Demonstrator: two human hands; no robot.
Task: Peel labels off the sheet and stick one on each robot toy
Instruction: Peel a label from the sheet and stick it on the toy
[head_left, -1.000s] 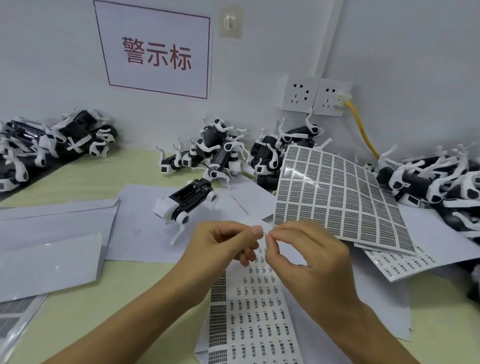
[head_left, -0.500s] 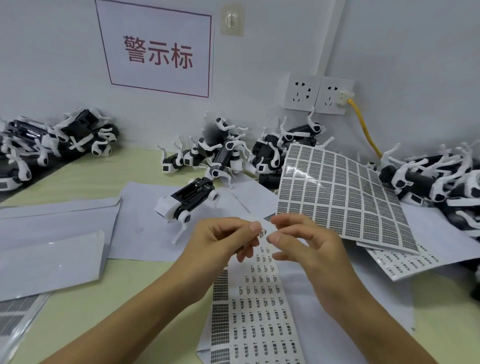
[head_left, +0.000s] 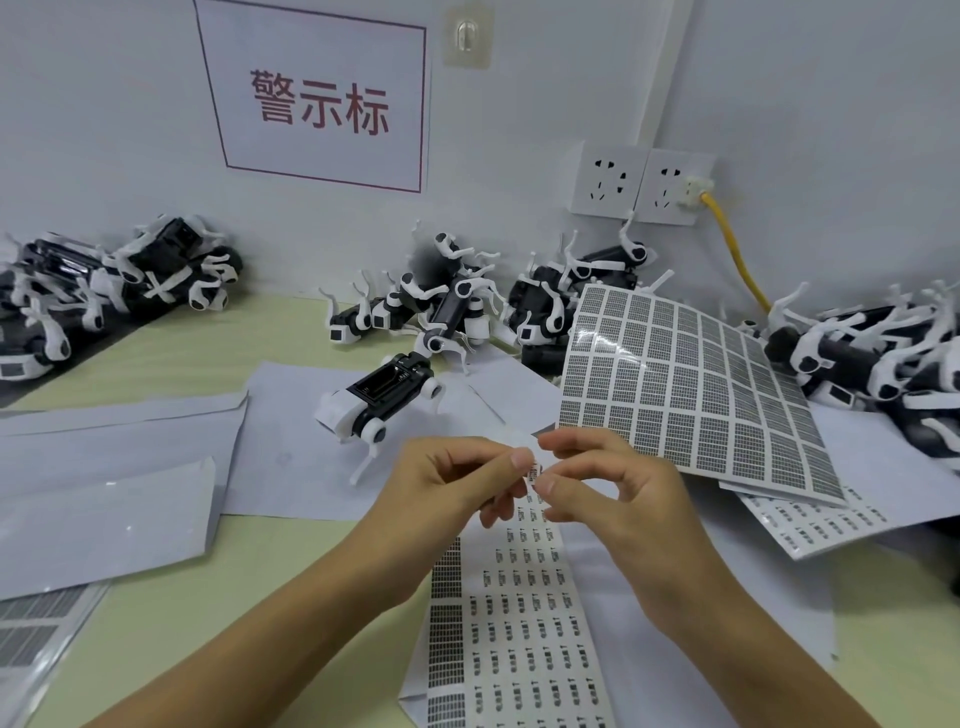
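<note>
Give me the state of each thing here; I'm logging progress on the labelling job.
left hand: pinches the top of the label strip.
right hand: pinches a small label at the strip's top.
label strip: held up at its top end.
robot toy: alone on paper, untouched.
grid label sheet: curled, leaning on toys.
right socket: yellow cable plugged in.

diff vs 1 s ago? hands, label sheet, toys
Little changed. The right hand has drawn its thumb and forefinger closer to the left hand, working at a small label at the top edge of the label sheet. The left hand keeps its grip on that top edge. The robot toy standing on the paper, the piled toys and the gridded sheet stayed put.
</note>
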